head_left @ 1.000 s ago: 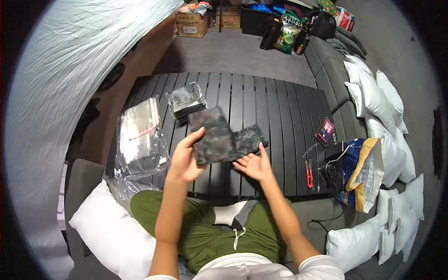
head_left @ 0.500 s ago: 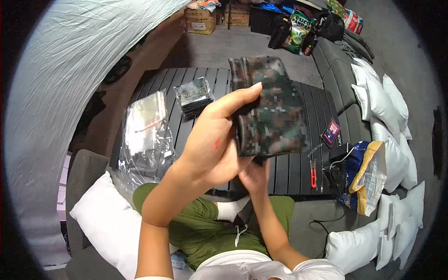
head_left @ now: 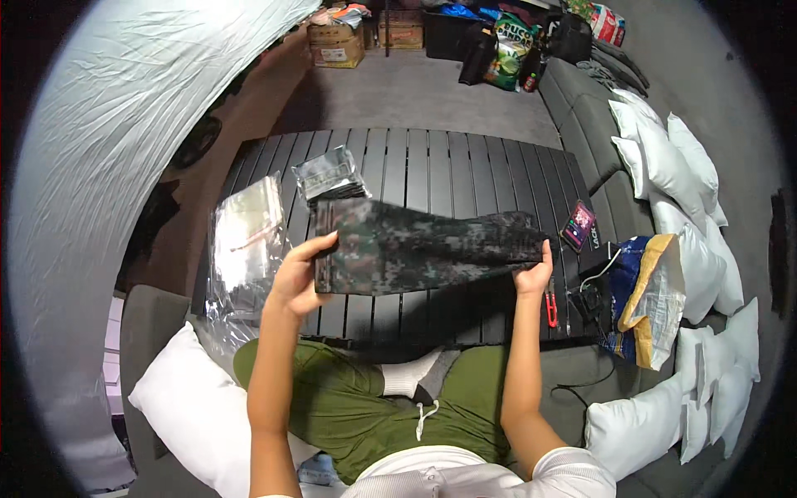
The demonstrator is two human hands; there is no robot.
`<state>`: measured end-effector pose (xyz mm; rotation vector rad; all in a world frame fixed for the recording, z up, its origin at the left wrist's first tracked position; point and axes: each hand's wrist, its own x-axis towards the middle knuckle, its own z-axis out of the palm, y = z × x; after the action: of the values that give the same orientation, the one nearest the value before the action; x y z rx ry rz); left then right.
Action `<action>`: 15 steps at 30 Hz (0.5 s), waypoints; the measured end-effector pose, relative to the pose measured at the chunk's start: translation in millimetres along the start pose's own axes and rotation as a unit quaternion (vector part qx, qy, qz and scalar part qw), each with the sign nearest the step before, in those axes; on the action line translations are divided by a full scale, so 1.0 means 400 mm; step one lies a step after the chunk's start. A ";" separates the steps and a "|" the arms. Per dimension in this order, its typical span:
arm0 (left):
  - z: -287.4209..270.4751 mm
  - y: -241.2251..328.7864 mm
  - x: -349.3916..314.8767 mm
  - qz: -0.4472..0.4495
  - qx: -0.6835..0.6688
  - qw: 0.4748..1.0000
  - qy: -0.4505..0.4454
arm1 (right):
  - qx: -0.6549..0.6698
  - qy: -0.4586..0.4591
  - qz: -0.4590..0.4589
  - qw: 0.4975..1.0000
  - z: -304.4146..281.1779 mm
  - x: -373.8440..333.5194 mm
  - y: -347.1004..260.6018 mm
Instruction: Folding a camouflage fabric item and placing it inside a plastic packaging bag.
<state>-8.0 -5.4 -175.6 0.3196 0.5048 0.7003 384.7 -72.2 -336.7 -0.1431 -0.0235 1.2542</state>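
Note:
A long piece of dark green, brown and black pixel-camouflage cloth (head_left: pixel 423 249) is stretched level above the table, wide at its left end and narrower at its right. My left hand (head_left: pixel 297 275) grips the hemmed wide end, thumb on top. At the narrow, bunched end, my right hand (head_left: pixel 532 274) holds on with its thumb up and fingers underneath. Just behind the cloth's left end lies a stack of dark packets in clear wrappers (head_left: pixel 330 173). Clear plastic bags (head_left: pixel 246 228) are spread beside my left hand.
The slatted black table (head_left: pixel 427 166) also bears a phone (head_left: pixel 579 226) and a red cutter (head_left: pixel 551 307) at right. Beside it stands a blue and yellow sack (head_left: pixel 639 299). White pillows (head_left: pixel 677 158) line the grey sofa; another pillow (head_left: pixel 191 407) lies left of my leg.
The cloth has come down from a raised, folded position and is now drawn out sideways. My hands have moved apart, left hand to the left, right hand to the right.

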 end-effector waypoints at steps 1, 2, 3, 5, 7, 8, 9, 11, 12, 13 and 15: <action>-0.081 -0.009 0.038 0.001 0.005 1.000 0.015 | -0.016 0.083 -0.018 0.996 -0.010 0.005 -0.006; -0.163 -0.018 0.072 0.003 0.012 0.999 0.032 | -0.029 0.165 -0.033 0.985 -0.022 0.011 -0.006; -0.238 -0.029 0.102 0.006 0.033 0.997 0.067 | -0.032 0.189 -0.020 0.981 -0.045 0.012 -0.006; -0.358 -0.048 0.147 -0.032 0.034 0.993 0.107 | -0.022 0.197 0.015 0.980 -0.101 0.006 -0.008; -0.422 -0.065 0.156 -0.045 0.085 0.975 0.200 | -0.045 0.209 0.038 0.976 -0.113 -0.012 -0.007; -0.443 -0.068 0.151 -0.042 0.127 0.954 0.267 | -0.046 0.212 0.038 0.975 -0.112 -0.011 -0.008; -0.479 -0.061 0.144 -0.034 0.129 0.954 0.269 | -0.087 0.223 0.049 0.970 -0.112 -0.011 -0.008; -0.474 -0.058 0.167 -0.045 0.174 0.947 0.268 | -0.210 0.229 0.023 0.950 -0.164 -0.021 -0.066; -0.468 -0.050 0.156 -0.040 0.227 0.929 0.291 | -0.212 0.234 0.026 0.949 -0.161 -0.028 -0.059; -0.459 -0.043 0.147 -0.018 0.314 0.892 0.325 | -0.362 0.236 -0.031 0.901 -0.138 -0.039 -0.047; -0.451 -0.049 0.141 0.052 0.383 0.858 0.340 | -0.642 0.213 -0.136 0.724 -0.110 -0.039 -0.042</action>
<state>-58.2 38.9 -353.5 0.8613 1.4654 0.6832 400.1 -96.2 -377.2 -1.5843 -0.5073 0.6743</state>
